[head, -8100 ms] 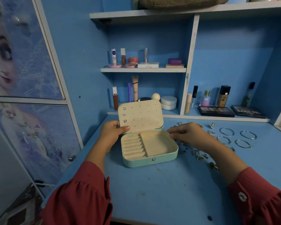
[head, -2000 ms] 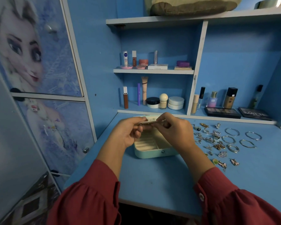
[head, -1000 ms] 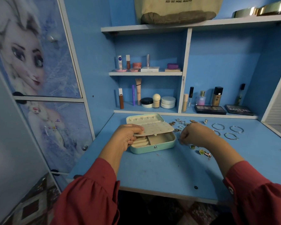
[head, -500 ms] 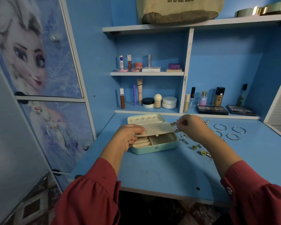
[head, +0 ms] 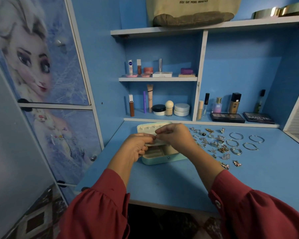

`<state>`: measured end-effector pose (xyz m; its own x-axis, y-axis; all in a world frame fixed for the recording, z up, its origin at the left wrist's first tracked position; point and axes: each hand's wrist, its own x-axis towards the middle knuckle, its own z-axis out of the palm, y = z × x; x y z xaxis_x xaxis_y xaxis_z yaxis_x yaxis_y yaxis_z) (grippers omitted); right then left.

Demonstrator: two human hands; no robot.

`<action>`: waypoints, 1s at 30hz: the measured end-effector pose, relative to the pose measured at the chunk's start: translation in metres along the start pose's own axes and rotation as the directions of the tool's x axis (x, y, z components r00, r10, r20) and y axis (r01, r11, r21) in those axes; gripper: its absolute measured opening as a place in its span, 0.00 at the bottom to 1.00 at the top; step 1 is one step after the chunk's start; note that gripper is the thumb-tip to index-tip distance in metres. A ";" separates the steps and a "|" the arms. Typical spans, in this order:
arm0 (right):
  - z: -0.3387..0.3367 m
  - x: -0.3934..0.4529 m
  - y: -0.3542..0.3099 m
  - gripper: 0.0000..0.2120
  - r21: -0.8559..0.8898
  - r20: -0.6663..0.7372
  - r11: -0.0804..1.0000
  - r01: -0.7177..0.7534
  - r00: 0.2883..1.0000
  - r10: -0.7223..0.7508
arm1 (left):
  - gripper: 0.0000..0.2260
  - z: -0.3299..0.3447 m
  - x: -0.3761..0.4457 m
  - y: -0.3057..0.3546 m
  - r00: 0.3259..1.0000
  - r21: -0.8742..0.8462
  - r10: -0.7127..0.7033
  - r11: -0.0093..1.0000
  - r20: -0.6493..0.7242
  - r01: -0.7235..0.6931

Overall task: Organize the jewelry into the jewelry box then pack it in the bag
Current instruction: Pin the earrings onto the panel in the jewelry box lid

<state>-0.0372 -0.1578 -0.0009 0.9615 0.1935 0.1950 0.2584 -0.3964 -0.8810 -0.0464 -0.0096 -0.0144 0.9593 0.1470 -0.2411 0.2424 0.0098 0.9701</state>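
A mint-green jewelry box lies open on the blue desk, its lid flat behind it. My left hand holds a cream earring panel level over the box by its left edge. My right hand is over the panel with its fingertips pinched together at the panel's top; what they pinch is too small to tell. Loose earrings and rings are scattered right of the box, with several silver bangles beyond them. A beige tote bag sits on the top shelf.
Cosmetics bottles and jars fill the lower shelves behind the box, and two dark palettes lie at the back right. A wardrobe door stands at the left. The desk's front edge is near my sleeves.
My right hand has moved left from the scattered jewelry to the earring panel, fingertips now meeting it beside my left hand. The left hand still holds the panel over the box.
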 end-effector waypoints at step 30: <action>0.004 -0.002 0.009 0.02 -0.146 -0.017 0.989 0.035 0.999 -0.038 | 0.08 -0.001 0.001 -0.002 1.000 -0.027 -0.013 1.000 -0.017 0.012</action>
<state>-0.0375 -0.1579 -0.0110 0.9525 0.1929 0.2358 0.3029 -0.5159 -0.8013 -0.0457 -0.0089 -0.0167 0.9536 0.1633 -0.2530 0.2501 0.0385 0.9674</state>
